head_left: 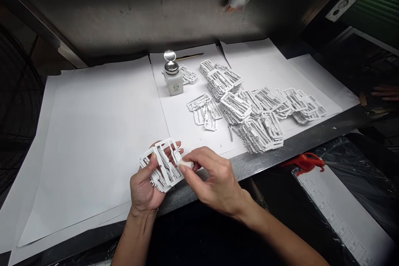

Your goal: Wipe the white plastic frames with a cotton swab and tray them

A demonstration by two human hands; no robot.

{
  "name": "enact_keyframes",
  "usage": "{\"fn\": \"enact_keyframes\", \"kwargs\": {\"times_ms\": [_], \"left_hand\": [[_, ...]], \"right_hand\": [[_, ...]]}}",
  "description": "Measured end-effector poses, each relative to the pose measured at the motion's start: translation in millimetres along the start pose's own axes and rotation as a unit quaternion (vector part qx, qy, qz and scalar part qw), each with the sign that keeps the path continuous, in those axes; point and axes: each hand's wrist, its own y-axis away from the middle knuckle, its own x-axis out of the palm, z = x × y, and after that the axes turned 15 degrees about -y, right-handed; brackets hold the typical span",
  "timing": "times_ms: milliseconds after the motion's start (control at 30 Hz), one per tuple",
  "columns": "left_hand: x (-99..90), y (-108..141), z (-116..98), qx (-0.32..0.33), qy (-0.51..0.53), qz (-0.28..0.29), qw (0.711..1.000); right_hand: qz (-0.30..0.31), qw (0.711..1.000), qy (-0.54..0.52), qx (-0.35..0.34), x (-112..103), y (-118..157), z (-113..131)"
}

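Near the front edge of the bench, my left hand [145, 189] grips a few white plastic part frames [166, 164], with the thumb on top and fingers underneath. Between the thumb and fingers of my right hand [215, 174] is a small white wad [186, 163], which looks like cotton or cloth. It touches the right side of the upper frame. Behind the hands stands a pump bottle [173, 81] with its metal lid tipped up. Several loose frames [205, 110] lie right of the bottle, beside large overlapping stacks of similar frames [258, 133].
White paper sheets [99, 133] cover the bench. A thin pointed tool [189, 56] lies behind the bottle, and a small metal tip [230, 132] by the stacks. At lower right are a red air gun [307, 163] and a white panel [346, 212]. Another person's hand [386, 92] shows at far right.
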Motion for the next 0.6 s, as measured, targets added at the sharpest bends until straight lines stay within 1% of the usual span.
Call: {"fn": "enact_keyframes", "kwargs": {"times_ms": [67,200,300,400,500,600], "left_hand": [[-1.0,-0.4,2.2,0.005,-0.002,0.009,1.0],[-2.7,-0.3,4.5,0.009,-0.006,0.01,1.0],[-2.5,0.4,5.2,0.009,-0.011,0.005,1.0],[-0.7,2.0,6.1,0.023,-0.029,0.009,0.999],[2.6,4.6,6.7,0.048,-0.043,0.009,0.998],[6.3,7.0,6.8,0.07,-0.054,0.009,0.996]], "right_hand": [[-0.001,1.0,0.01,-0.014,-1.1,-5.2,-0.3],[-0.014,0.998,0.053,-0.03,-11.0,-17.5,-0.3],[0.001,0.997,0.075,-0.028,-13.9,-19.7,-0.6],[0.024,0.996,0.083,-0.027,-7.6,-14.7,-2.6],[0.005,0.995,0.101,-0.009,0.4,-9.0,-4.8],[0.003,0.993,0.116,0.02,3.7,-7.0,-5.4]]}}
